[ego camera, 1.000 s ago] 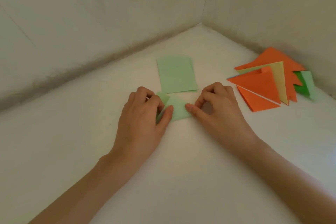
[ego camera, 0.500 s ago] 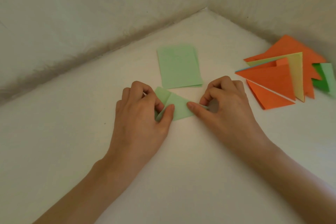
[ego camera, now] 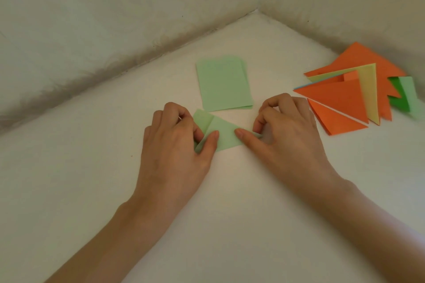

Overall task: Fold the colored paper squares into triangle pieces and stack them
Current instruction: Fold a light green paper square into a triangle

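A light green paper piece (ego camera: 224,133), partly folded, lies flat on the white surface between my hands. My left hand (ego camera: 177,145) pinches its left folded flap between thumb and curled fingers. My right hand (ego camera: 285,131) pinches its right corner, the thumb lying along the paper's lower edge. Just behind it lies a small stack of flat light green paper squares (ego camera: 223,84). At the right sits a fanned pile of folded triangles (ego camera: 345,96): mostly orange, one pale yellow (ego camera: 370,92), with a green piece (ego camera: 404,96) at the far right.
The white surface (ego camera: 230,202) meets padded white walls in a corner (ego camera: 259,10) behind the papers. The triangle pile sits close to the right wall.
The view has shifted a little, so everything sits slightly lower and further right in the frame. My hands keep pinching the green piece with hardly any movement.
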